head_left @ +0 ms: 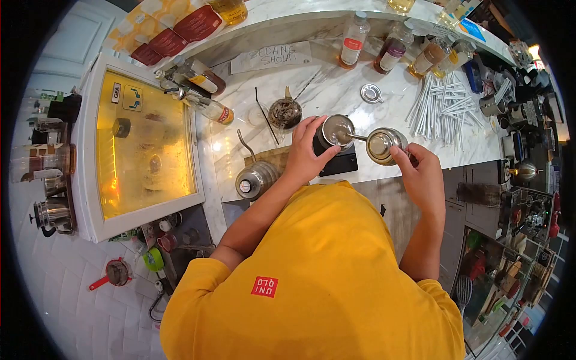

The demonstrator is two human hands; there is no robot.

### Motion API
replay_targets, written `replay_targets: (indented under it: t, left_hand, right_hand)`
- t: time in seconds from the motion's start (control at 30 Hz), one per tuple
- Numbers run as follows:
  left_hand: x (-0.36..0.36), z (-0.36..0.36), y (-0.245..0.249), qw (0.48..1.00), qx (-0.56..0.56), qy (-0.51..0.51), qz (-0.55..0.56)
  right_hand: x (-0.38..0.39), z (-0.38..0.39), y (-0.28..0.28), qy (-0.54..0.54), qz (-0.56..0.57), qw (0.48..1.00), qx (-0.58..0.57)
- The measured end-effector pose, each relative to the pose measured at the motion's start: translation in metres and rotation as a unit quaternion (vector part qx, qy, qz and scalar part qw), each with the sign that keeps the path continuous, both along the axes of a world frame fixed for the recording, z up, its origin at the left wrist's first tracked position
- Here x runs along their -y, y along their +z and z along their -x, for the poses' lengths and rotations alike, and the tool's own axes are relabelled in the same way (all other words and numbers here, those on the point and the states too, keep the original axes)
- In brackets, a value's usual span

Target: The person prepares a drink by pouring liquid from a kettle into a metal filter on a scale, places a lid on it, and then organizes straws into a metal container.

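My left hand [307,151] curves its fingers and thumb around a round metal-rimmed cup [338,128] with brownish contents. My right hand [421,174] grips a small round metal pot [383,145], its thumb on the near side. The pot's thin spout overlaps the cup's near-right rim. Under and beside the cup lies a flat black device [341,163] at the counter's front edge. Left of the cup stands a glass pot [285,114] with dark leafy contents. A steel gooseneck kettle [257,179] is close to my left forearm.
A white-framed case with a yellow-lit door [150,144] borders the counter [336,84] on the left. Bottles [354,41] line the back. To the right lie a round metal strainer [371,93] and a heap of white wrapped straws [441,108].
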State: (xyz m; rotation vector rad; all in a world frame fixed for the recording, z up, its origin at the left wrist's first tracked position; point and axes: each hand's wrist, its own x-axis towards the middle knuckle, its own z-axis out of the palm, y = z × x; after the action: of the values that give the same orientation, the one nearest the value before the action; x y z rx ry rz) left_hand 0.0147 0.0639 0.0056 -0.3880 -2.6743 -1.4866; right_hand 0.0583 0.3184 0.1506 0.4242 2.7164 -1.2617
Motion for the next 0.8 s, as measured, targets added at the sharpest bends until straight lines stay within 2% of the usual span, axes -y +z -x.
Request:
replay_targets:
  t: [0.23,0.53,0.8]
  left_hand:
    - [0.001,0.001,-0.001,1.0,0.003,-0.001,0.0]
    - [0.002,0.0,0.0,1.0,0.008,-0.004,-0.003]
    - [0.003,0.0,-0.003,1.0,0.004,-0.007,-0.01]
  right_hand:
    - [0.007,0.005,0.008,-0.001,0.004,1.0,-0.01]
    - [-0.009,0.008,-0.009,-0.008,0.031,0.999,-0.006]
    - [-0.019,0.002,-0.024,-0.016,0.158,0.987,0.019]
